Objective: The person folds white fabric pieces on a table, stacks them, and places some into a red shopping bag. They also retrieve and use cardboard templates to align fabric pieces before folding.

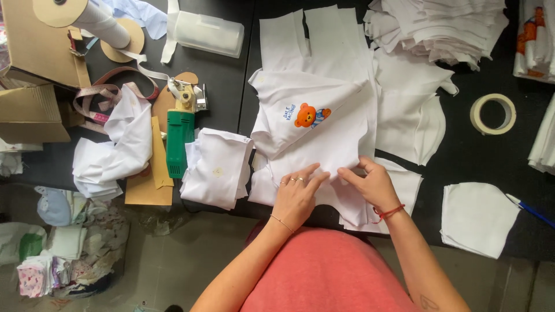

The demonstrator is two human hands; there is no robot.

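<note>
- While both hands lie on the white garment (315, 144), the left hand (296, 193) rests flat, fingers (305, 173) slightly spread and pressed down on the cloth; rings show on two of them.
- The right hand (374, 184) sits just beside the left; its thumb and forefinger (347, 172) pinch a fold of the garment's lower edge, the other fingers curled behind.
- The fingertips of the two hands almost meet; whether they touch cannot be told.
- A thin bracelet circles the left wrist; a red cord (388, 212) circles the right.
- The garment lies directly under and beyond the fingers, on the black table (231, 81); an orange bear print (306, 114) shows on it, beyond the left fingertips.
- More flat white pieces (404, 115) lie under and past the garment, beyond the right fingers.
- A folded white bundle (217, 167) lies just left of the left hand.
- Further left stands a green cutter (179, 141), then crumpled white cloth (118, 144), a measuring tape (101, 95) and cardboard boxes (34, 69).
- A stack of white cloth (439, 29) sits far beyond the right hand.
- A tape roll (492, 114) lies well right of the right fingers; a white piece (477, 218) and a blue pen (532, 211) lie to the right, nearer the person.
- Scraps (69, 254) lie on the floor, down to the left.
- The person wears a coral top (326, 274).
</note>
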